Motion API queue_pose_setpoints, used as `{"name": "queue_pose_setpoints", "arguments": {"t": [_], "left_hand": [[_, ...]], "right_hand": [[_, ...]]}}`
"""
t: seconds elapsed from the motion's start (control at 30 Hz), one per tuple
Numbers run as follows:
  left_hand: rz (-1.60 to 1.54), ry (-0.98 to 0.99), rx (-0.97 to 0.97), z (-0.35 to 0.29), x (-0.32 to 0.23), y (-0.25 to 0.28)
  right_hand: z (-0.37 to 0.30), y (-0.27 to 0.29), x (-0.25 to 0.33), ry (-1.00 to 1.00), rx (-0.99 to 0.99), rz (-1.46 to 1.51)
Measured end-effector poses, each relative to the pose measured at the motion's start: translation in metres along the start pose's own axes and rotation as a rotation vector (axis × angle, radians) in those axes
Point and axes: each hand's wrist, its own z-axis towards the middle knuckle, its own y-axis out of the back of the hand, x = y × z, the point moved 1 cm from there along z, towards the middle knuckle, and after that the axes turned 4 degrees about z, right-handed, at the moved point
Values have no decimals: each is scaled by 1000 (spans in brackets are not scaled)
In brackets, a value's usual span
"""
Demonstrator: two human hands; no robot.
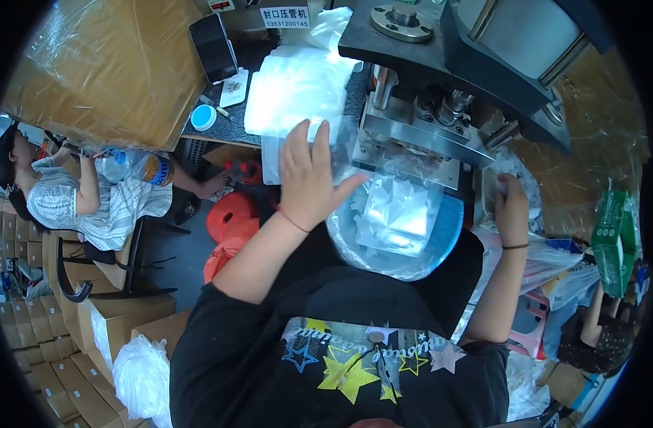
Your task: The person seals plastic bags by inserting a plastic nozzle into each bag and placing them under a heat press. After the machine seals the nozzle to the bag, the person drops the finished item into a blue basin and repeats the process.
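My left hand [306,171], fingers apart and thumb stretched to the right, lies over the front edge of a stack of clear plastic sheets [294,89] on the dark worktop. Just right of it, a clear plastic piece [405,162] sits at the front of the metal press [426,128]. Below the press, a blue basin [451,225] lined with clear plastic rests at my lap, with several shiny clear pieces [398,214] inside. To the right of the press is my right hand [510,210], its fingers curled; what they hold, if anything, is hidden.
A phone [214,48] leans at the back left, near a round blue-lidded tub [203,117]. Large wrapped cartons [105,64] stand at left. Red stools [232,221] are beside my left arm. A seated person [91,185] is farther left; another person [601,332] is at right.
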Motion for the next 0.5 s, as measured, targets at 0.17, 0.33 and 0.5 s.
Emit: {"name": "queue_pose_setpoints", "arguments": {"t": [0.17,0.33,0.5], "left_hand": [[-184,-29,296,-40,44,-20],[-1342,605,509,-40,23,-21],[-1436,424,863,-20,-32,1]], "right_hand": [[-5,25,31,-117,-128,181],[-2,13,92,83,72,297],[6,17,126,128,105,591]]}}
